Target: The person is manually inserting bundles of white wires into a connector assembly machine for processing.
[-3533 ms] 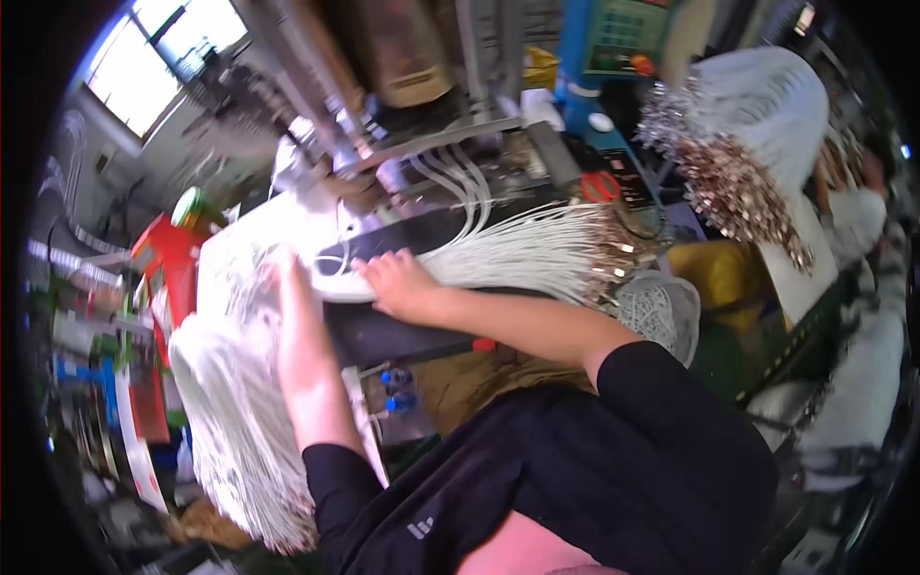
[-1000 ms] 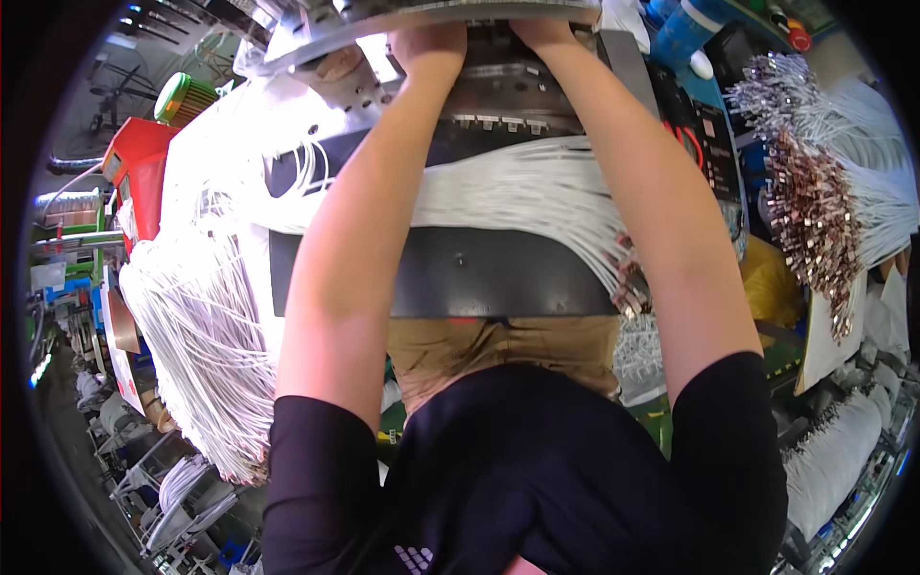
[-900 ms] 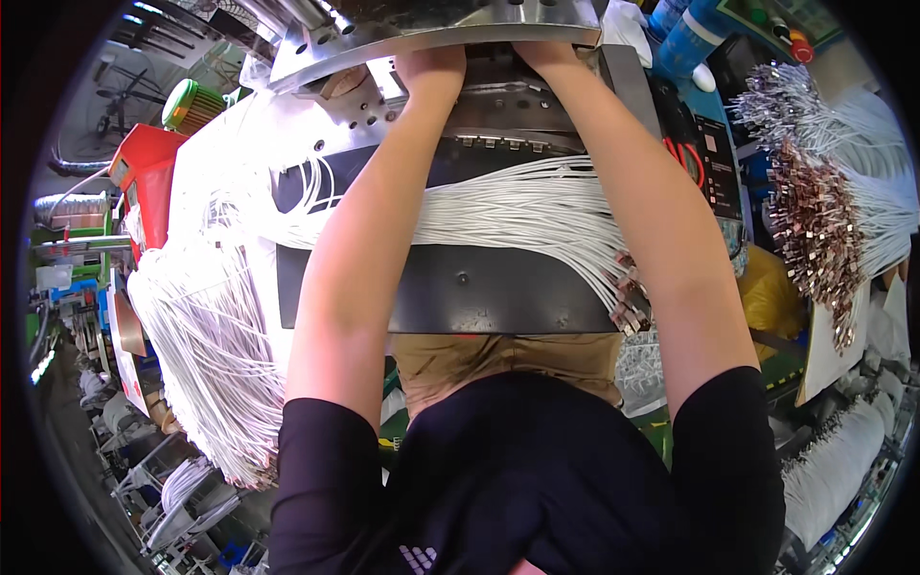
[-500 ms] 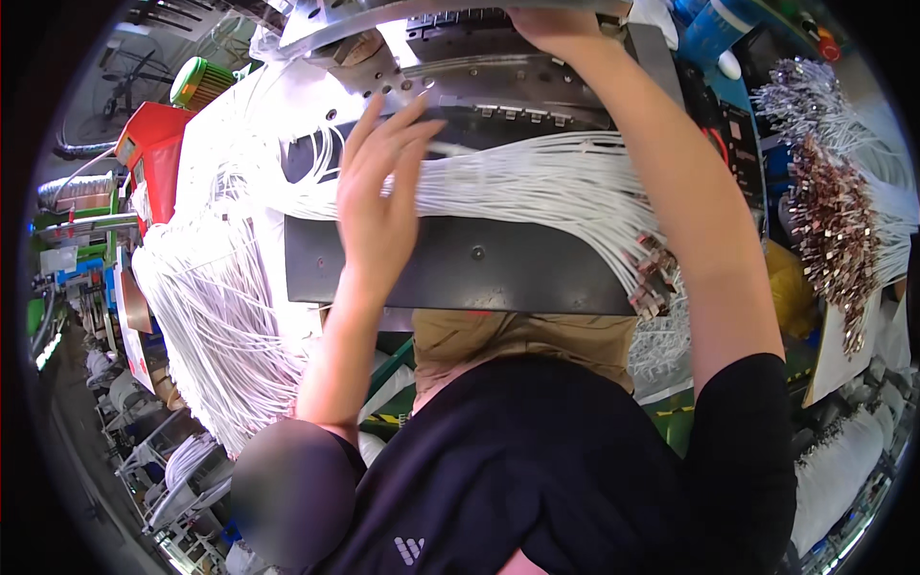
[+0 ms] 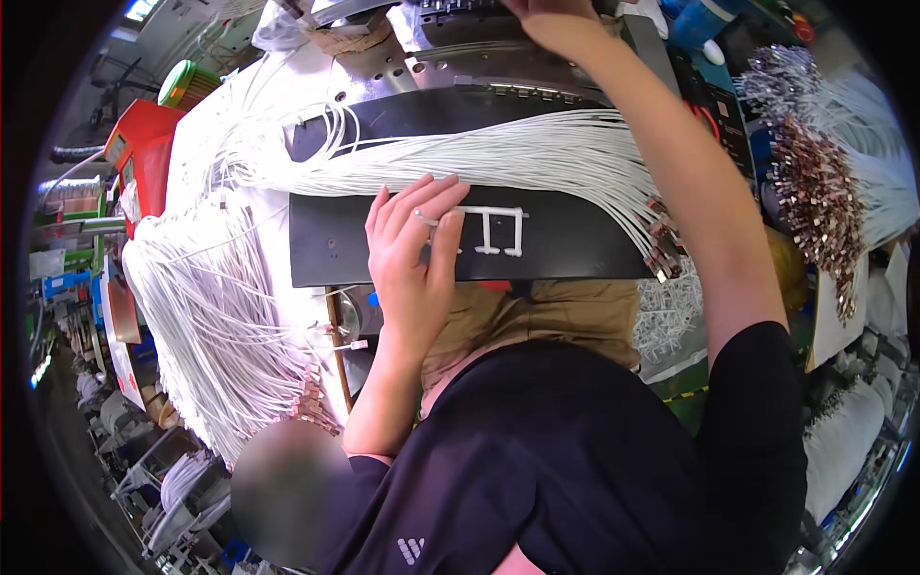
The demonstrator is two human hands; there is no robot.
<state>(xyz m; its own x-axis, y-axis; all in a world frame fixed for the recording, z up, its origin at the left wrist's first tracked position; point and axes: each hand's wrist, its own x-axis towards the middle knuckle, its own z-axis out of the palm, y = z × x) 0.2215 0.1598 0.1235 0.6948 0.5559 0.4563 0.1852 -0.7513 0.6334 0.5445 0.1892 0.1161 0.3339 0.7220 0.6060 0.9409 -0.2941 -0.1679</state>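
The left hand (image 5: 412, 244) is curled, its thumb and fingers brought close together, and appears to pinch a white ladder-shaped piece (image 5: 493, 213) that sticks out to the right of the fingertips. The piece is over the front part of the black panel (image 5: 585, 240), on the person's side of the long cable bundle (image 5: 498, 146); whether it also touches the panel cannot be told. The right hand (image 5: 548, 13) reaches up beside the metal plate (image 5: 470, 69) and is cut off by the upper edge, so its finger spread and any hold cannot be told.

The step in hand looks like handling the small piece with the left hand while the right is busy at the metalwork. From this pose, a move of the left hand would seem to call for a steady pinch and enough lift to clear the cables just beyond.

Counted: one white piece, with two crossbars in plain sight and the rest behind the hand; three large cable bundles, one across the panel, one hanging bundle at the left (image 5: 206, 307) and one copper-ended bundle at the right (image 5: 816, 182); one heap of white scraps (image 5: 668, 311). Single cables are too many to count.
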